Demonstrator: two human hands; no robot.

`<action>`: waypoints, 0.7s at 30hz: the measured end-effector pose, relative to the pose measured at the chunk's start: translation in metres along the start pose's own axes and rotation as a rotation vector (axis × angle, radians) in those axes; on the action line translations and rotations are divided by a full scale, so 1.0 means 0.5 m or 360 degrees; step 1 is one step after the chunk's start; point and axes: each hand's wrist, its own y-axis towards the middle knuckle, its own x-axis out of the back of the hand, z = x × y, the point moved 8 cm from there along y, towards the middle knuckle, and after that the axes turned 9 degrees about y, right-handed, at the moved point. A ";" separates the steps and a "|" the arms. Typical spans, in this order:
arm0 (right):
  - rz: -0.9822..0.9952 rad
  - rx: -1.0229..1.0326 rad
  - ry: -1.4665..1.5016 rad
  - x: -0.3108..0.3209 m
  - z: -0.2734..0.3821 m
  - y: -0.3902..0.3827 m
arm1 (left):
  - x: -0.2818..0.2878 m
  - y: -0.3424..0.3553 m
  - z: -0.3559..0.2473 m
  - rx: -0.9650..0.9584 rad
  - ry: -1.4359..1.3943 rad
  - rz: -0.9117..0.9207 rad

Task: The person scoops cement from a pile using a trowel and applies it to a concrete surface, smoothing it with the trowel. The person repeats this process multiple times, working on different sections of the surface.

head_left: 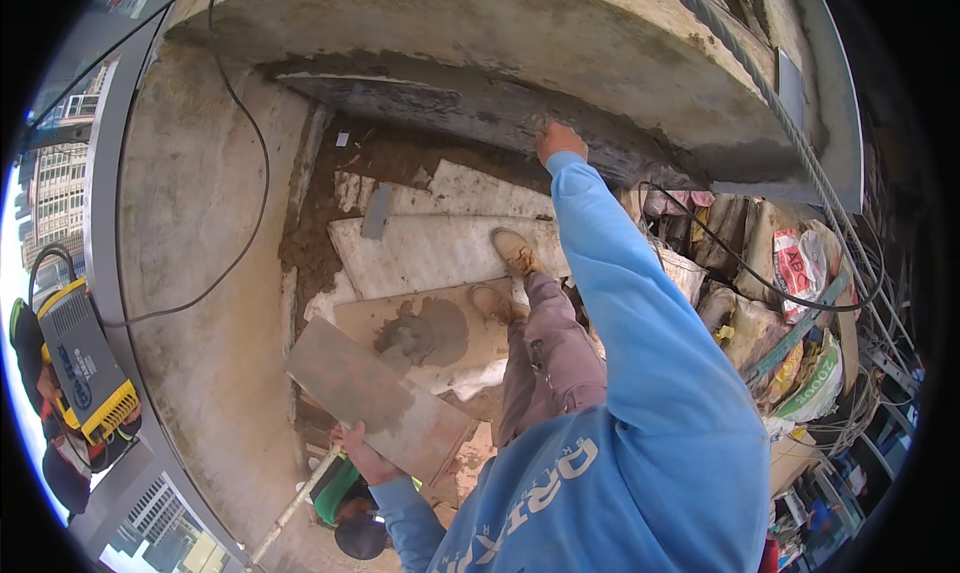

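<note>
- By the dark wall, my right hand is curled; I can't tell if it holds anything.
- My left hand, nearest, grips the grey board by its long edge.
- The board slants far-left to near-right.

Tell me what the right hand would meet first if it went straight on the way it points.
The right hand would most likely meet the grey, damp-looking wall in front of it first; whether there is any gap between them is hard to judge from this view.
</note>
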 end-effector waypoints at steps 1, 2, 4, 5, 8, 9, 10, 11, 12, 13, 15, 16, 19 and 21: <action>0.0008 -0.0086 -0.0001 0.014 -0.031 -0.013 | 0.007 0.001 0.000 0.0013 -0.0033 0.0007; 0.0010 -0.0171 -0.0005 0.036 -0.071 -0.023 | 0.002 -0.001 -0.004 0.0028 -0.0072 0.0018; -0.0002 -0.0232 -0.0018 0.070 -0.170 -0.033 | -0.001 -0.004 0.007 0.0068 -0.0111 0.0027; -0.0032 -0.0238 0.0001 0.082 -0.197 -0.040 | 0.001 -0.003 0.012 0.0084 -0.0103 0.0024; -0.0067 -0.0291 0.0030 0.094 -0.291 -0.037 | -0.023 -0.013 0.010 0.0046 0.0033 -0.0121; -0.0045 -0.0331 0.0018 0.097 -0.327 -0.031 | -0.039 -0.020 0.001 0.0019 0.0099 -0.0192; -0.0011 -0.0357 0.0004 0.094 -0.349 -0.025 | -0.052 -0.030 -0.003 0.0036 0.0066 -0.0205; -0.0097 -0.0328 0.0023 0.105 -0.356 -0.029 | -0.066 -0.040 -0.007 0.0054 0.0027 -0.0217; -0.0182 -0.0285 0.0043 0.113 -0.352 -0.043 | -0.072 -0.043 -0.009 0.0064 -0.0021 -0.0234; -0.0272 -0.0231 0.0057 0.129 -0.349 -0.050 | -0.085 -0.034 -0.005 0.0030 -0.0060 -0.0119; -0.0326 -0.0195 -0.0043 0.133 -0.337 -0.043 | -0.067 -0.034 -0.009 -0.0117 -0.0191 -0.0004; -0.0353 -0.0166 -0.0029 0.139 -0.351 -0.051 | -0.066 -0.038 0.016 0.0044 -0.0298 0.0068; -0.0237 -0.0302 0.0296 0.126 -0.463 -0.101 | -0.046 -0.023 -0.050 -0.0034 -0.0385 0.0098; -0.0329 0.0077 0.0074 0.079 -0.551 -0.074 | -0.031 -0.020 -0.092 -0.0111 -0.0393 0.0049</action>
